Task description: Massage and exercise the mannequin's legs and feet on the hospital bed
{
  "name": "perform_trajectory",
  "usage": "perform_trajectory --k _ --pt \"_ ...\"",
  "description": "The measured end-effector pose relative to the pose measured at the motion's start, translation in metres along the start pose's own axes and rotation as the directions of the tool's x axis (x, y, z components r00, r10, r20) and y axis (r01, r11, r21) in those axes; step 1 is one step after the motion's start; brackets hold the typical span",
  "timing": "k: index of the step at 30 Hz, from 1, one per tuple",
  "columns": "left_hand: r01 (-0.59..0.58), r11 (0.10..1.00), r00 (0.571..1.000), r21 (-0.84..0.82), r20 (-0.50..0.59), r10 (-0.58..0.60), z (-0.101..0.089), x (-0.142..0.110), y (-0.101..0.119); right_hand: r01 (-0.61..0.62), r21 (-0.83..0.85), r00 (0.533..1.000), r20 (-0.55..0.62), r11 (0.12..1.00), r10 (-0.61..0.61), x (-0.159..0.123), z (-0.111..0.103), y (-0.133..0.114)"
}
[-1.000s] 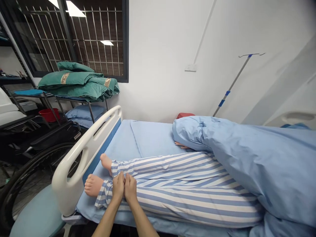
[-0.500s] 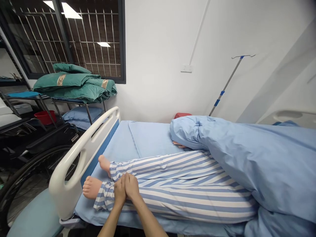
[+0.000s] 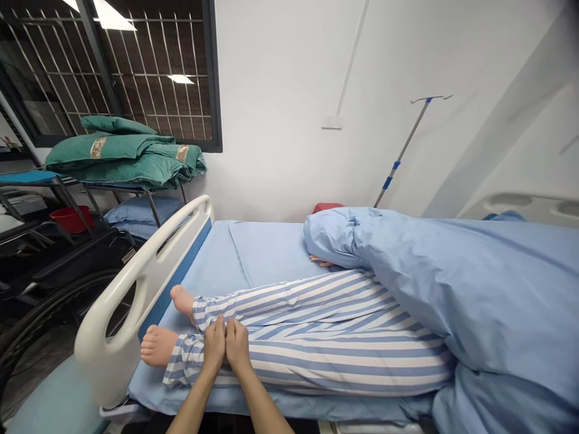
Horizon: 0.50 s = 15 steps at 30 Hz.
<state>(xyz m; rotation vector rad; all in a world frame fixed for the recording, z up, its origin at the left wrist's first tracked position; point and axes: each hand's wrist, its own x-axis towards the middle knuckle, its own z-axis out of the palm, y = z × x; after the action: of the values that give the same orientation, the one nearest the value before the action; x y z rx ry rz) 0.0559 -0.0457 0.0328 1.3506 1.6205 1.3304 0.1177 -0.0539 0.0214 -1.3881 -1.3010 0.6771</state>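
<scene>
Left hand (image 3: 214, 345) and right hand (image 3: 237, 345) closed over striped trousers (image 3: 325, 364) on a bed

Far left: wheelchair (image 3: 75, 262), black padded armrest, spoked wheel. Red basin (image 3: 75, 220), probably plastic. Green bedding (image 3: 126, 155) above, plump, slightly glossy, patterned bands. Footboard (image 3: 106, 313): moulded cream frame, smooth and rounded, cut-out handles, blue inner panel; looks rigid.

Next, near foot (image 3: 159, 346) and far foot (image 3: 182, 299), bare, smooth, manikin-like, toes up. Probably firm, maybe a bit slick; ankle or heel is the surer hold, toes a poor one.

Then the hands, side by side over the near lower leg, just right of the cuff. Grip: both have fingers curled in, backs up. Can't tell if cloth is pinched or if they touch the leg; undersides hidden.

Trousers run from the ankles rightward along the bed, blue and white stripes, thin woven cloth, wrinkled at cuffs and thighs. Cloth itself should be light, soft, easy to bunch; would likely slide over the leg. Legs inside probably heavy and stiff, so support under calf and ankle beats pulling fabric.

Behind: blue sheet (image 3: 266, 247), flat, creased. Right: IV pole (image 3: 409, 138), slim metal, leaning in view, blue collars; blue quilt (image 3: 452, 271), bulky, soft, deeply folded, covering the upper body.
</scene>
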Motion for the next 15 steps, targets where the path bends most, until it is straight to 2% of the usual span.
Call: perform_trajectory --k 3,5,7,11,13,15 --pt "0.061 0.977 0.997 -0.206 -0.031 -0.069 0.007 -0.002 0.008 -0.048 0.078 0.999 -0.015 0.996 0.05 0.003 -0.002 0.002" --pt "0.101 0.966 0.991 -0.238 -0.056 -0.118 0.011 -0.004 0.006 -0.072 0.109 0.997 -0.021 0.991 0.075 0.004 -0.003 0.002" --pt "0.109 0.981 0.991 -0.161 -0.057 -0.119 0.014 -0.007 0.0 -0.083 0.123 0.996 -0.032 0.989 0.087 0.004 -0.004 0.003" --pt "0.045 0.998 0.999 0.038 -0.02 -0.044 0.013 -0.009 -0.01 -0.083 0.084 0.996 -0.033 0.993 0.086 0.007 -0.005 0.003" --pt "0.009 0.997 1.0 0.082 -0.005 -0.009 0.013 -0.007 -0.013 -0.083 -0.019 0.996 -0.015 0.996 0.083 0.008 -0.007 -0.001" --pt "-0.05 0.988 0.999 0.144 -0.012 0.052 0.013 -0.005 -0.017 -0.033 -0.166 0.999 0.028 0.986 0.038 0.009 -0.014 -0.008"
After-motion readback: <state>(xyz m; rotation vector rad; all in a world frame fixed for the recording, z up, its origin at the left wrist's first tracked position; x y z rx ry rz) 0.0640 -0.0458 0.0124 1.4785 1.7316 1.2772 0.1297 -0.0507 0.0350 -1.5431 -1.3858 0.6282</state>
